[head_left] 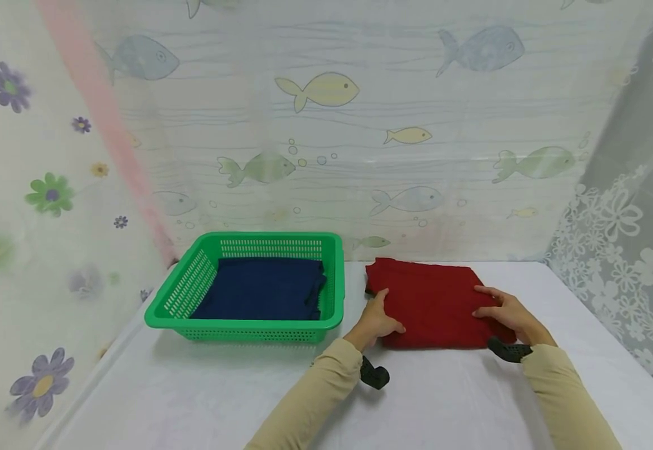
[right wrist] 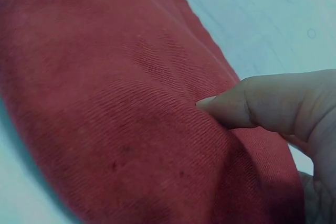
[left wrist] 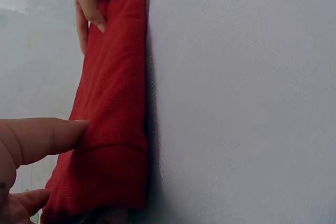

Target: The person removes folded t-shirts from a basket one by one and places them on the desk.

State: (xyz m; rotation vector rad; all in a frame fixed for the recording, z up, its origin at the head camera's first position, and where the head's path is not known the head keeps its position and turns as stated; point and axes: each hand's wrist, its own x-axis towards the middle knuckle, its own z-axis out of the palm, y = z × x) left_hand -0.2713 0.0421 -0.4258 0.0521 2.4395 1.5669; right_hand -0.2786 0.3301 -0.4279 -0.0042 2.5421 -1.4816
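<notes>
A folded red garment [head_left: 430, 303] lies flat on the white table; its exact kind cannot be told. At its left edge my left hand [head_left: 375, 322] holds it, the thumb on top and another fingertip near the far part of that edge. My right hand [head_left: 514, 315] grips the opposite side. In the right wrist view the thumb [right wrist: 226, 109] presses on the red cloth [right wrist: 136, 108], which bulges beside it, and the other fingers are mostly hidden behind the edge. The left wrist view shows the garment's near side [left wrist: 118, 103] with a seam across it.
A green plastic basket [head_left: 247, 325] stands left of the garment, with folded navy cloth [head_left: 264, 287] inside. Fish-patterned sheeting [head_left: 326, 137] hangs behind the table [head_left: 219, 394]. Flowered sheets hang at both sides. Black straps with a camera mount sit on both wrists.
</notes>
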